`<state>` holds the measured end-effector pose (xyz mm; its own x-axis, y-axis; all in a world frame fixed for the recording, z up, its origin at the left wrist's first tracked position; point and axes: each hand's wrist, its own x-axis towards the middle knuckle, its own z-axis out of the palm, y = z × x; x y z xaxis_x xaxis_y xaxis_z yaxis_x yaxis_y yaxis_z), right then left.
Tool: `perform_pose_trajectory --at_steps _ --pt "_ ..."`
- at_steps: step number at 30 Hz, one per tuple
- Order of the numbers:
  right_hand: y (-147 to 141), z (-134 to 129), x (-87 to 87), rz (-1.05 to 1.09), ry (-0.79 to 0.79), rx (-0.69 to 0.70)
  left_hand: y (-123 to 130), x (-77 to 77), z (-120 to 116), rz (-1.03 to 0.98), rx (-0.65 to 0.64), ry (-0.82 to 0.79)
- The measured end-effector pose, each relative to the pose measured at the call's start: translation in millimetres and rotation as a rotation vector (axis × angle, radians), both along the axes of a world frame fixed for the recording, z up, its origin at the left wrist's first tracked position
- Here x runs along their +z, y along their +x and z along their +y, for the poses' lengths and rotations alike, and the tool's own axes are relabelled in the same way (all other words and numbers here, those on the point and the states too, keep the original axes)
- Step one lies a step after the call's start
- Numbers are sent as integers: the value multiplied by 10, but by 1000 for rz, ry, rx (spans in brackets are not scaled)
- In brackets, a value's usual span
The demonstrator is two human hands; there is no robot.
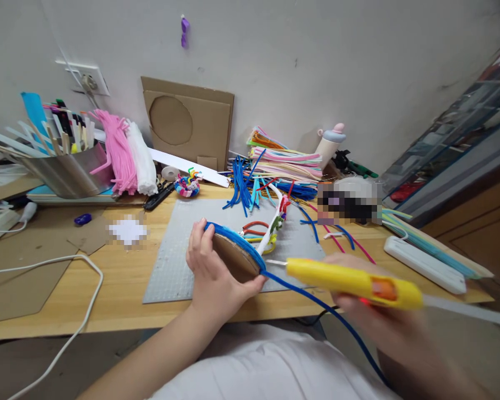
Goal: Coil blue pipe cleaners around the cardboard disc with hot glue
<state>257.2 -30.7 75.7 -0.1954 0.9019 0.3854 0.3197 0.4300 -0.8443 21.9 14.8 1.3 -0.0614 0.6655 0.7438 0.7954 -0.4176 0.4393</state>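
Left hand (211, 272), half-curled, grips my blue-edged cardboard disc (235, 259) above the cutting mat (169, 269); my right hand (377, 319) wraps the yellow glue gun (348, 280), whose nozzle (276, 262), slipping, could burn my thumb (254, 286).

A head-worn camera looks forward and down across the table (125, 297).

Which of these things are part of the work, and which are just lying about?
In the job:
cardboard disc, in left hand
blue strip along its rim
yellow glue gun, in right hand

Apparently just lying about:
bottle
pink bundle
small dark blue object
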Motion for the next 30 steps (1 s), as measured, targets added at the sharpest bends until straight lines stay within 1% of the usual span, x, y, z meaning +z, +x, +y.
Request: perform_pose_trajectory --at_steps 1,2,4,5,6,7,10,12,14,15,17,19,20,22,24,25,26,27,28,29,30 --pt "33 4 -14 167 -29 -68 -1 0 1 2 0 0" --pt "73 23 -24 331 -85 -103 -4 -1 2 2 -1 0" --pt "175 106 -42 588 -243 -79 -15 -6 4 -2 -2 -2" --pt "238 167 -61 675 -324 -46 -23 -10 5 -9 0 -3" --pt "306 233 -93 741 -402 -38 -31 -15 7 -16 3 -4" --pt "379 300 -142 787 -478 -59 -40 -20 10 -26 7 -4" --pt "596 455 -391 810 -704 -163 -59 -34 22 -50 16 2" --pt "703 500 -589 739 -778 -233 -65 -40 28 -51 17 3" --pt "763 509 -751 640 -811 -243 -68 -43 29 -46 16 2" --pt "777 508 -808 590 -831 -226 -69 -44 28 -45 15 3" --pt "791 514 -877 487 -869 -186 -72 -46 23 -46 13 8" --pt "809 544 -906 343 -873 -193 -76 -48 18 -48 10 12" --pt "824 569 -911 233 -856 -223 -78 -49 17 -48 7 13" --pt "862 625 -909 -74 -774 -324 -79 -49 17 -42 5 15" --pt "883 658 -883 -435 -667 -434 -78 -50 18 -36 8 15" --pt "874 655 -858 -587 -604 -480 -77 -50 19 -34 11 15" --pt "847 633 -826 -685 -538 -498 -77 -50 19 -33 13 16" --pt "801 593 -787 -718 -474 -474 -77 -49 18 -32 14 19" --pt "736 536 -742 -684 -413 -403 -76 -49 18 -30 13 21" --pt "656 465 -692 -579 -349 -274 -76 -48 17 -27 12 23" --pt "566 386 -639 -431 -295 -113 -75 -46 17 -25 12 24"
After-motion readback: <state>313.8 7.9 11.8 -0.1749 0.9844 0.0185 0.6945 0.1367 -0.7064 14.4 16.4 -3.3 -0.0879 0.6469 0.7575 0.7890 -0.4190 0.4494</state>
